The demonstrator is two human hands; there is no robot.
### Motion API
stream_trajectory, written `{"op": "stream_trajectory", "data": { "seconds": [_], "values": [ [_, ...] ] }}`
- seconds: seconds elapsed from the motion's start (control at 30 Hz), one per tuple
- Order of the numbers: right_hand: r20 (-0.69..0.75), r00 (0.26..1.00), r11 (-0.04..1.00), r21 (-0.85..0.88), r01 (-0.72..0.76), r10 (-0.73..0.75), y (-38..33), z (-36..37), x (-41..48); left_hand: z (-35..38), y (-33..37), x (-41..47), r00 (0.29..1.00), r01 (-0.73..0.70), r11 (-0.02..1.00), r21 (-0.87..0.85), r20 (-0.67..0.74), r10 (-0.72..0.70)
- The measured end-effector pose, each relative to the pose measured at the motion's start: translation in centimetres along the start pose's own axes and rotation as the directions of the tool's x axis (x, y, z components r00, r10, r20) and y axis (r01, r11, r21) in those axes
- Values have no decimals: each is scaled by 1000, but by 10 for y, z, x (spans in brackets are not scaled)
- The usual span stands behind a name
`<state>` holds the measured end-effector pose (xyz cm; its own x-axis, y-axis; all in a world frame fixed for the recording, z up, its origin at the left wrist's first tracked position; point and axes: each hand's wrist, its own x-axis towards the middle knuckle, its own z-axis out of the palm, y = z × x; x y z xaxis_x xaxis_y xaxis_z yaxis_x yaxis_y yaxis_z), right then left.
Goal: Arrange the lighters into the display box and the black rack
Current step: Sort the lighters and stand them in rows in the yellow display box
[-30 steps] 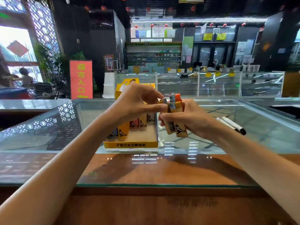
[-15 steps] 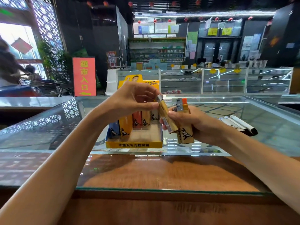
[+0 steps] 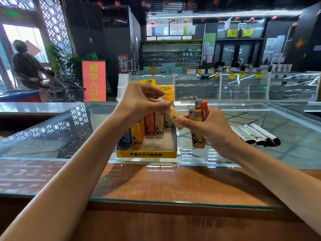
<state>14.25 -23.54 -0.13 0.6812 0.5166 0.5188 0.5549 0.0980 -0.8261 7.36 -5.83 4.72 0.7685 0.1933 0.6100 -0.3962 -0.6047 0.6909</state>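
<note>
Moved: your left hand has drawn the tan lighter farther from your right hand, and it now tilts more.
Left hand: pinches it near the head.
Lighter axis: slanted, metal head up-left, base down-right at your right thumb, above the display box.
Right hand: grips two upright lighters, heads up.
Print: black animal logo; box lettering blurred.

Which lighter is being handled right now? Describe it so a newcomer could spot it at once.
On the glass counter stands a yellow display box with upright lighters along its back. Above the box's right end, the left hand pinches a tan lighter by its top. It alone is tilted, slanting toward the right hand, which grips other lighters upright.
</note>
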Motion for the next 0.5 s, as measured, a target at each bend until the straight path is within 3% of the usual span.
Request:
{"op": "stream_trajectory", "data": {
  "seconds": [0.1,0.23,0.33,0.5],
  "values": [
    [-38,998,999,13,-40,40,3,-3,1,-7,-2,8,995,-15,999,32,-94,18],
    [-52,996,997,-19,-80,79,7,-9,0,-10,-6,12,991,-78,989,123,-99,91],
    [-49,995,995,-32,-91,89,9,-11,-1,-14,-10,11,986,-143,960,239,-50,160],
    [-10,994,993,-27,-112,111,8,-10,0,-11,-16,4,983,-179,945,272,92,160]
  ]
}}
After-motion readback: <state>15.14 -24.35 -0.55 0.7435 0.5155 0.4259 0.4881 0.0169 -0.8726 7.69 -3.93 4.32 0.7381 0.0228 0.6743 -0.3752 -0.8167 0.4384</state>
